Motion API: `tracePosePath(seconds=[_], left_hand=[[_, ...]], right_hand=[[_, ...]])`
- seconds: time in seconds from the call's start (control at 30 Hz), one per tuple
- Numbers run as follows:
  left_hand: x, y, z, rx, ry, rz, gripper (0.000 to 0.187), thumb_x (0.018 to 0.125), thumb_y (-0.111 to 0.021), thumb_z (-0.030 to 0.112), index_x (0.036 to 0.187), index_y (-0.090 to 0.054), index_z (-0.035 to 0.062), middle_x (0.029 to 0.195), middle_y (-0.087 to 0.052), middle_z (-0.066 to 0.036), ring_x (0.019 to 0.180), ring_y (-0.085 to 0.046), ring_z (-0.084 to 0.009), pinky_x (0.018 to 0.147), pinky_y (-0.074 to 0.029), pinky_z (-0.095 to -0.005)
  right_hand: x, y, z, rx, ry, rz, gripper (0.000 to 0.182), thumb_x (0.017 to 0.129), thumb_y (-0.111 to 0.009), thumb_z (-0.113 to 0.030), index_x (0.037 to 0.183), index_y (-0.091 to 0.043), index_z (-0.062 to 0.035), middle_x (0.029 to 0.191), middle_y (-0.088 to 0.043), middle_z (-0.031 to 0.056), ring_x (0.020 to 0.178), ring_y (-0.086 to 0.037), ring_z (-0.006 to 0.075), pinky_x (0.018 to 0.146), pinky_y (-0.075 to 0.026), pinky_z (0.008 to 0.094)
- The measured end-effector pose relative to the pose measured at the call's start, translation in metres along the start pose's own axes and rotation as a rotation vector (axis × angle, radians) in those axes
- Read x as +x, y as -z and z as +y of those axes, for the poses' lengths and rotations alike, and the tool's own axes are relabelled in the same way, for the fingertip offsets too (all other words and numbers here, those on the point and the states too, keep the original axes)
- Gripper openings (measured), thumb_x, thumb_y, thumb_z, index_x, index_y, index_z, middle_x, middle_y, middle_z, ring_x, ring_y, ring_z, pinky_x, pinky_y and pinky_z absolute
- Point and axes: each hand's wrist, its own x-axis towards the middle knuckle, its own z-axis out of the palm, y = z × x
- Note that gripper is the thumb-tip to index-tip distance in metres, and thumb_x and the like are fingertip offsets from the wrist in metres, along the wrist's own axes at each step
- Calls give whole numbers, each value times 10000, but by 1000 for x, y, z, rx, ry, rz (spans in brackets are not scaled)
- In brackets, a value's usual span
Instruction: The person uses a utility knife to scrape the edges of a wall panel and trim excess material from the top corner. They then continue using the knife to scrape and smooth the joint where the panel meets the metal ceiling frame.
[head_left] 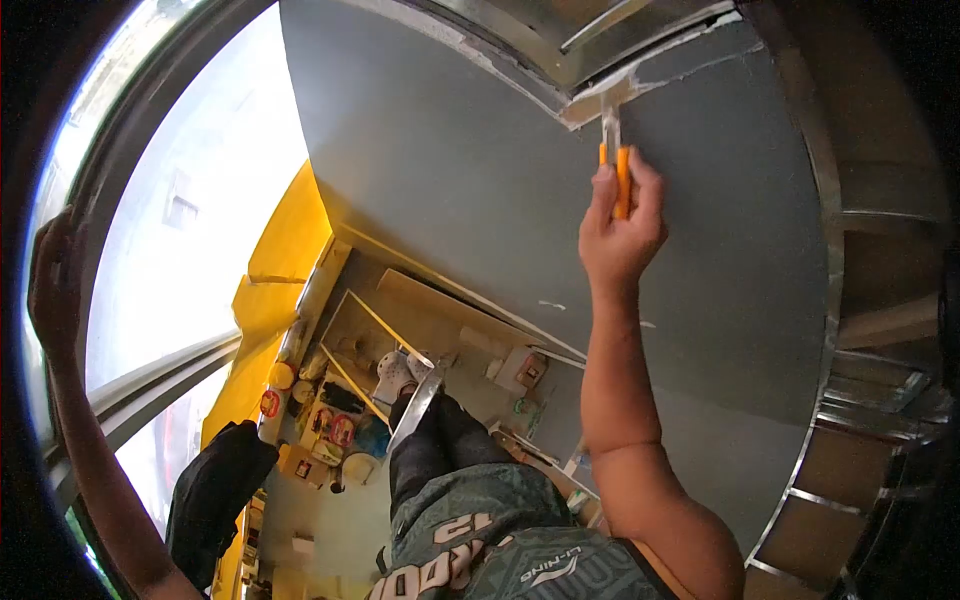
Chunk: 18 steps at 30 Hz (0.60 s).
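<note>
My right hand [625,230] is raised overhead, its fingers closed around an orange-handled tool [622,180] with a narrow metal blade. The blade reaches the inner corner of a large grey panel [470,170], where a strip of brown backing [600,105] shows along a ragged, pale edge. Motion blurs the blade's tip a little. At the far left, my left hand [55,280] is wrapped around the dark window frame [100,190], with that arm stretched up along the glass.
Below me, a stepladder [415,405] stands with yellow rails beside my legs. Tools, tape rolls and containers crowd the floor [335,425]. A black bag or garment [220,490] hangs near yellow sheeting [275,250]. Metal framing [870,395] runs along the right.
</note>
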Motion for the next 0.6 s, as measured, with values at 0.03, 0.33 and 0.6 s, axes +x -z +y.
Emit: tracePosePath(seconds=[0.03,0.33,0.6], left_hand=[[0,-3,-2,-4,-8,-2,335,1065,-581,174,1392,-622,111,1347,-668,-83,1250,-644,-230,1080,-524,-342],[-1,-3,14,55,226,2,352,1071,-580,202,1414,-616,132,1388,-652,-50,1272,-630,-215,1089,-512,-347],[-4,-1,3,45,105,-12,356,1090,-541,230,1427,-606,133,1398,-643,-52,1294,-611,-219,1114,-492,-361]], right_hand=[[8,1,-3,14,13,-2,269,988,-686,-114,1223,-630,4,1037,-740,196,945,-766,350,767,-616,415],[9,-21,9,-96,120,83,274,973,-691,-100,1221,-635,1,1016,-737,198,916,-753,377,753,-605,415],[-13,-27,12,-124,116,36,249,1000,-671,-100,1205,-620,32,1068,-740,207,931,-770,338,788,-624,383]])
